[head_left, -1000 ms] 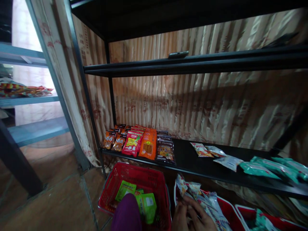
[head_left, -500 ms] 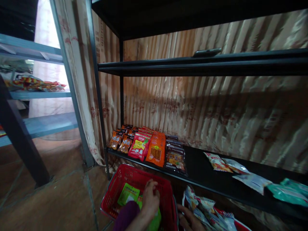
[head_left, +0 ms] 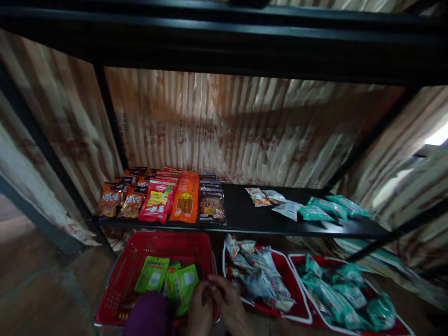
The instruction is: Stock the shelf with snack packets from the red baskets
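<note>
My left hand (head_left: 200,305) and my right hand (head_left: 227,303) meet at the front right of a red basket (head_left: 121,261). Their fingers are curled together, and whatever lies between them, if anything, is hidden. Beside the left hand are green snack packets (head_left: 182,287) at the bottom of this basket, with another green packet (head_left: 153,275) further left. Nearest my right hand is a second red basket (head_left: 300,298), holding white-and-blue snack packets (head_left: 261,277).
A third basket (head_left: 399,326) holds teal packets (head_left: 336,298). On the low black shelf (head_left: 241,221) stand orange pouches (head_left: 185,200), red bags (head_left: 158,200) and dark packets (head_left: 212,205); loose packets (head_left: 289,209) lie further right. A purple-covered knee (head_left: 149,315) overlaps the first basket. An upper shelf (head_left: 210,39) crosses overhead.
The view has swung right and closer to the shelf. My left hand has moved from over the green packets to the basket's right side, where both hands have come together.
</note>
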Available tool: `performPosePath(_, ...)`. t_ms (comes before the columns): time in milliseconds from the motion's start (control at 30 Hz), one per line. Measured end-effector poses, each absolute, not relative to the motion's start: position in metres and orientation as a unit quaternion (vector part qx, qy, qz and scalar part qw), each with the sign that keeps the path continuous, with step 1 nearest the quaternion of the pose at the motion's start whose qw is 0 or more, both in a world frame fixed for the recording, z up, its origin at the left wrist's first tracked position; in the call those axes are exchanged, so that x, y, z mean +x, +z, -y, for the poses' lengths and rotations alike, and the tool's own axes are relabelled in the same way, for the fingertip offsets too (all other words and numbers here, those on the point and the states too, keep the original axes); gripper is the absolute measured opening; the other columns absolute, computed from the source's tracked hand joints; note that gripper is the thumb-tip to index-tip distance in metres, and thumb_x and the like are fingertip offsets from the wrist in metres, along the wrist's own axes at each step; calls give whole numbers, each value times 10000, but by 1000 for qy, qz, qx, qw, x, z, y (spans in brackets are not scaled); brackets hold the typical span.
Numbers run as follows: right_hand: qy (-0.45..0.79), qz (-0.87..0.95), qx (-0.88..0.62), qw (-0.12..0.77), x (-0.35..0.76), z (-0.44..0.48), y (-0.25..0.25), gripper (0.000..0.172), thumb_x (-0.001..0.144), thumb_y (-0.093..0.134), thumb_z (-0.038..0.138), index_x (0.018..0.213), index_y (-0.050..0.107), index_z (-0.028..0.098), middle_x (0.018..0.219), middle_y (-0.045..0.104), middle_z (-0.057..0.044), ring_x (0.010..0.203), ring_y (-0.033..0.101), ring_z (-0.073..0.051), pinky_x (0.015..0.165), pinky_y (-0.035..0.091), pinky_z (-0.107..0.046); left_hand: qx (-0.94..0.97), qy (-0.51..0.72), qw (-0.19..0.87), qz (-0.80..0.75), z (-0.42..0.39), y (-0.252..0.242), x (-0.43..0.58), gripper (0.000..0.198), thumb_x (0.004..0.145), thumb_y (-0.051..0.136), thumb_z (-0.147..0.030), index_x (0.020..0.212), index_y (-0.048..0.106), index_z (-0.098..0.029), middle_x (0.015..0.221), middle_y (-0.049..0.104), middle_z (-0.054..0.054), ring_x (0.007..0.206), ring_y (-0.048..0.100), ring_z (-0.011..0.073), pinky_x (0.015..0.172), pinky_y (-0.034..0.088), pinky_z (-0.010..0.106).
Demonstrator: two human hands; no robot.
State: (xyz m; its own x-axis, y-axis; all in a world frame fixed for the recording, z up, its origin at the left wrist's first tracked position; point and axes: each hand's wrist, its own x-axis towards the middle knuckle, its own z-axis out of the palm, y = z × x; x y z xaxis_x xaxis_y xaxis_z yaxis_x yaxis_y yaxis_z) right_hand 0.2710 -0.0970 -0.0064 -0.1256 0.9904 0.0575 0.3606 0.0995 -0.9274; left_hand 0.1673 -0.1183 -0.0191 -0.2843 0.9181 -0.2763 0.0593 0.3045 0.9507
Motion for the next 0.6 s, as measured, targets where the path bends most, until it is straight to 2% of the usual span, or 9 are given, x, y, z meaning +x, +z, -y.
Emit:
performPosePath(133,423,576,-568,409,321,88,-23,379,752,516,460,938,712,194,1005,710,-118,946,662,-271,875,512,-412,385,448,478,-650,116,-40,207,272,734,510,-231,937,666,-139,1125,668,117,1099,585,215,983,405,301)
performPosePath(267,441,515,-588,441,362,82,-31,364,748,511,452,924,705,199,992,711,-108,910,667,-259,844,526,-399,379,411,525,-642,108,-37,233,291,721,539,-301,942,658,-154,1201,620,125,1061,595,239,915,463,344)
performPosePath(333,447,494,-596,448,376,82,-34,364,734,526,451,931,701,201,988,712,-107,912,665,-264,804,539,-396,378,400,547,-631,104,-29,244,294,714,545,-302,946,653,-157,1240,592,132,1066,588,248,892,476,349)
performPosePath(433,460,473,-597,458,387,84,-31,382,733,529,467,947,694,197,970,716,-107,883,671,-260,764,548,-385,399,396,558,-610,101,-17,259,278,711,529,-267,930,660,-157,1192,619,129,1064,585,241,906,464,337)
performPosePath(600,470,486,-584,449,396,81,-12,348,728,533,425,935,688,193,903,725,-91,847,678,-256,793,539,-394,396,422,544,-608,99,-4,272,267,695,530,-230,904,667,-135,1186,618,153,1070,578,247,919,451,341)
